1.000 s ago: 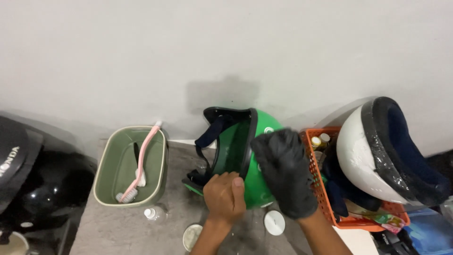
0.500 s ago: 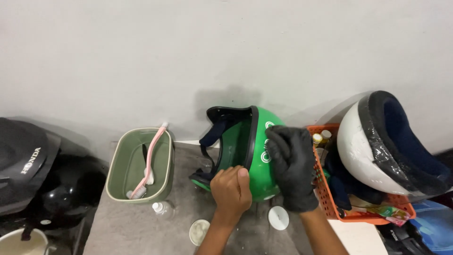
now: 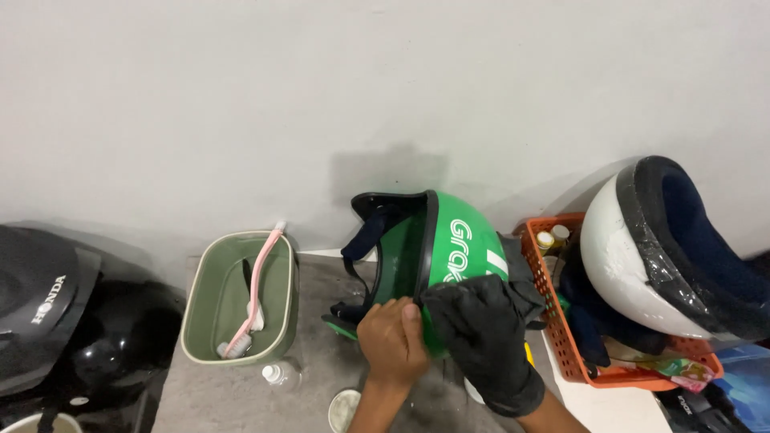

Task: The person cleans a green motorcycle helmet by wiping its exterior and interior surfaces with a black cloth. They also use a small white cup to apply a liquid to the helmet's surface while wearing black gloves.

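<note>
A green helmet (image 3: pixel 449 240) with a dark visor rim and black inner straps stands on its side on the grey concrete ledge (image 3: pixel 241 397), opening turned left. My left hand (image 3: pixel 391 343) is bare and grips the helmet's lower front rim. My right hand (image 3: pixel 485 341) wears a black fabric glove and lies flat against the lower part of the green shell, fingers spread, with nothing held in it. Both hands touch each other at the rim.
A green basin (image 3: pixel 200 317) with a pink brush (image 3: pixel 255 289) stands to the left. A black helmet (image 3: pixel 56 321) is at far left. An orange basket (image 3: pixel 565 345) and a white helmet (image 3: pixel 634 248) crowd the right. A small bottle (image 3: pixel 277 374) and a round lid (image 3: pixel 345 407) lie nearby.
My gloved right hand has slid down the green shell toward the rim. My left hand keeps its grip. The view has shifted slightly to the left.
</note>
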